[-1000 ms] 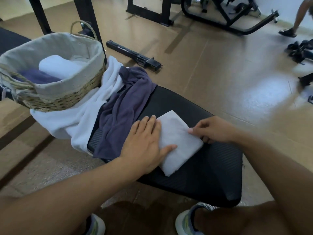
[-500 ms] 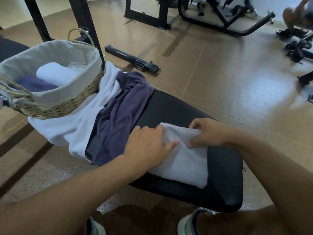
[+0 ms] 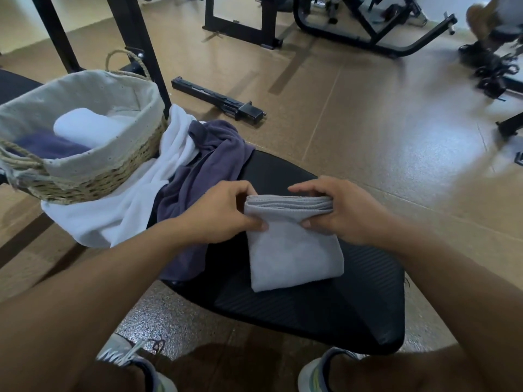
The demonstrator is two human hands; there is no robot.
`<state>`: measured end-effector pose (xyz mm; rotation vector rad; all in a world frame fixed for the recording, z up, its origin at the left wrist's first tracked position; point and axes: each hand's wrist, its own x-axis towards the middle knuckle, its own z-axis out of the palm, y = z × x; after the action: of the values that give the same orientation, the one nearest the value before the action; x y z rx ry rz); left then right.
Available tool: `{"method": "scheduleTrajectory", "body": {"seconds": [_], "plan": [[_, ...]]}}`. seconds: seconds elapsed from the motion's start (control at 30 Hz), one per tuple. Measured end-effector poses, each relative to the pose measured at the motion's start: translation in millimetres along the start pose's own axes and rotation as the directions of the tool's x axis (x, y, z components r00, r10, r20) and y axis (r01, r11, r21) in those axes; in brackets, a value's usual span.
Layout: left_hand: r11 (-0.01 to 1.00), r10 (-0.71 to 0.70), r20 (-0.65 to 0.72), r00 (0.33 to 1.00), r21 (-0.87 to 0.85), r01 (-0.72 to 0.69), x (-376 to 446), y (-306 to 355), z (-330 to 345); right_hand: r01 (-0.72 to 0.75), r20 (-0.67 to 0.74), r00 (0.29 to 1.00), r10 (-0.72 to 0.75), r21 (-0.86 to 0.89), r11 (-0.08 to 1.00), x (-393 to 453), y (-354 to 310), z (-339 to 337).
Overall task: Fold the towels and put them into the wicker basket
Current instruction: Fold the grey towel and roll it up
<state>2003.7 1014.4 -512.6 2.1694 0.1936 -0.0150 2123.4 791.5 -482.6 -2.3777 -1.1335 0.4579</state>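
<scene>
A folded pale grey towel (image 3: 293, 250) hangs from both hands above the black bench pad (image 3: 325, 312). My left hand (image 3: 218, 213) pinches its top left corner. My right hand (image 3: 339, 212) grips the top right edge, where the stacked layers show. To the left, a loose purple towel (image 3: 203, 171) lies over a crumpled white towel (image 3: 135, 202) on the bench. The wicker basket (image 3: 93, 182) with a cloth liner stands at the far left and holds a rolled white towel (image 3: 85, 127) and a purple towel (image 3: 48, 145).
Black rack posts (image 3: 138, 43) rise just behind the basket. A black bar (image 3: 218, 99) lies on the brown floor beyond the bench. Gym machine frames (image 3: 353, 32) stand at the back, and a person's foot (image 3: 481, 21) is at the far right. My shoes (image 3: 325, 372) are below the bench.
The grey towel lay flat under my left hand a second ago. Both hands have since lifted its far edge, and it now hangs upright between them.
</scene>
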Motion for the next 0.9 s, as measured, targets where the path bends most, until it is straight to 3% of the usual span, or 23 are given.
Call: {"method": "scheduleTrajectory", "body": {"seconds": [0.13, 0.27, 0.33, 0.43, 0.53, 0.7, 0.8, 0.9], "plan": [[0.975, 0.205, -0.22, 0.954, -0.045, -0.22, 1, 7, -6, 0.095, -0.279, 0.957, -0.085, 0.022, 0.995, -1, -9, -6], [0.897, 0.441, -0.359, 0.823, 0.151, -0.415, -7, 21, -12, 0.164, -0.426, 0.881, -0.208, -0.138, 0.977, -8, -24, -12], [0.878, 0.475, -0.279, 0.834, 0.204, -0.432, -10, 19, -12, 0.183, -0.363, 0.9, -0.24, -0.184, 0.966, -12, -29, -13], [0.905, 0.335, -0.001, 0.942, 0.28, -0.321, -21, 2, -3, 0.102, -0.024, 0.993, -0.117, -0.338, 0.936, -21, -29, -3], [0.885, 0.216, 0.133, 0.967, 0.392, -0.252, -37, -11, 9, 0.11, 0.25, 0.968, -0.014, -0.374, 0.921, -34, -28, 12], [0.933, 0.123, 0.033, 0.992, 0.337, -0.127, -43, -4, 9, 0.086, 0.25, 0.968, -0.01, -0.295, 0.952, -37, -24, 11], [0.969, 0.067, -0.041, 0.997, 0.239, -0.056, -38, -3, 8, 0.028, 0.262, 0.965, 0.01, -0.142, 0.989, -30, -19, 6], [0.99, 0.006, -0.132, 0.991, 0.14, 0.013, -29, -6, 8, -0.045, 0.188, 0.981, 0.046, -0.009, 0.999, -20, -12, 5]]}}
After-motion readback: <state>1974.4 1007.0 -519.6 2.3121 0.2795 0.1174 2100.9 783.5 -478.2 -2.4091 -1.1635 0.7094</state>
